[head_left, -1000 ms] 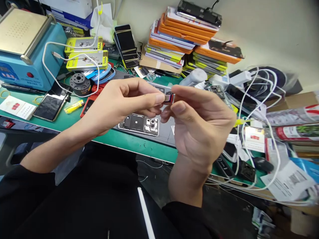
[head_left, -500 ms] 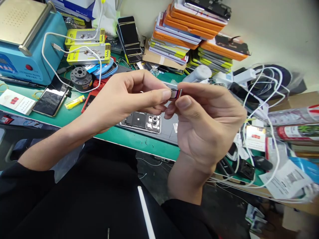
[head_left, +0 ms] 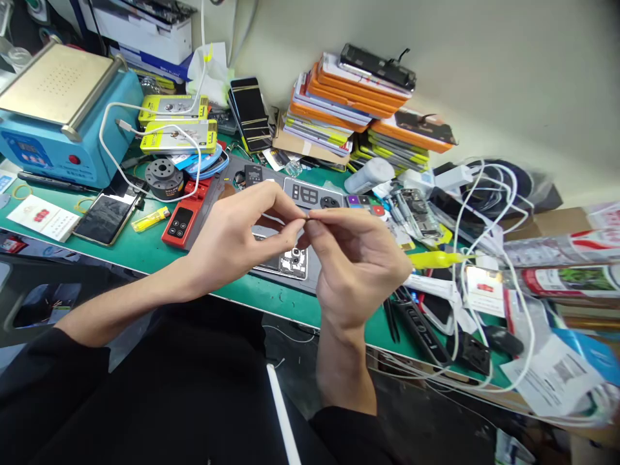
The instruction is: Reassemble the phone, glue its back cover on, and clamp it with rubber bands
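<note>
Both hands, left hand [head_left: 242,223] and right hand [head_left: 356,261], pinch a tiny dark part [head_left: 309,218] between fingertips above the opened grey phone [head_left: 285,261] on the cluttered green desk [head_left: 145,248]; a red tool [head_left: 183,218] lies just left.

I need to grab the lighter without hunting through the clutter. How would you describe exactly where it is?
Start at the blue machine at the bench's far left. In front of it lies a dark phone; the lighter lies between that and the red device. It is the only small yellow stick there.

Pinched part [head_left: 308,219] too small, hidden
</note>
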### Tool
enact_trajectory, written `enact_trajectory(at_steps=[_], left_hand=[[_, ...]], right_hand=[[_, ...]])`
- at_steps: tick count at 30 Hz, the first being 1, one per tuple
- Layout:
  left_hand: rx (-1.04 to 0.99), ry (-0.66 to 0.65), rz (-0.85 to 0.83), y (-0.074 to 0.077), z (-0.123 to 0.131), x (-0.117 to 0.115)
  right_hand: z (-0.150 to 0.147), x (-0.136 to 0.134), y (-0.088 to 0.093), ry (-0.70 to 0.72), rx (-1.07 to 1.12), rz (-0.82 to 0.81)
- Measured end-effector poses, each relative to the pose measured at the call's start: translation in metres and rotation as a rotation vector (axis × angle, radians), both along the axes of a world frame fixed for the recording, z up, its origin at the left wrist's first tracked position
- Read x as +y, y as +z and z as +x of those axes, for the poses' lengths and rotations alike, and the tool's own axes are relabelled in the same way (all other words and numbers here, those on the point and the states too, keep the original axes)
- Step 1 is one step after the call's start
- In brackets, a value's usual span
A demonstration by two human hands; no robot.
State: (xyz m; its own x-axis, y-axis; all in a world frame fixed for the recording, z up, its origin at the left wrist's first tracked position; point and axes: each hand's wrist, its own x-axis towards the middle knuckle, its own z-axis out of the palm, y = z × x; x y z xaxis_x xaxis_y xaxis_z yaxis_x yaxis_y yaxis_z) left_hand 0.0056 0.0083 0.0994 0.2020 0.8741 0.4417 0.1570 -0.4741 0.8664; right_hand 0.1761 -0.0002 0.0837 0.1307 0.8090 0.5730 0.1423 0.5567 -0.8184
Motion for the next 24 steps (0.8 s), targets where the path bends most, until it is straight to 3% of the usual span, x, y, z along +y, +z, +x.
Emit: enact_trajectory(at_steps=[3,11,13,16,18,21,24], left_hand=[[-0.011,-0.076,-0.029,-0.004,-0.004,0.009],[-0.098,-0.043,-0.142,-0.011,-0.004,0.040],[0.071,-0.015,-0.136,-0.017,-0.011,0.044],[0.585,0.123,-0.083,-0.035,-0.025,0.037],[0.917,0.131,-0.043,-0.050,-0.029,0.025],[1.153,0.157,-0.024,-0.067,-0.024,0.007],[1.235,0.175,-0.018,-0.071,-0.013,0.001]], right_hand=[[0.003,0.007,-0.004,0.041,-0.009,-0.008],[0.002,0.049,-0.002,0.125,-0.003,-0.074],[0.011,0.059,-0.005,0.112,-0.031,-0.080],[0.040,0.072,-0.015,0.059,-0.057,-0.113],[0.064,0.075,-0.024,-0.005,-0.100,-0.138],[0.096,0.070,-0.039,-0.130,-0.172,-0.160],[0.115,0.053,-0.051,-0.247,-0.211,-0.171]])
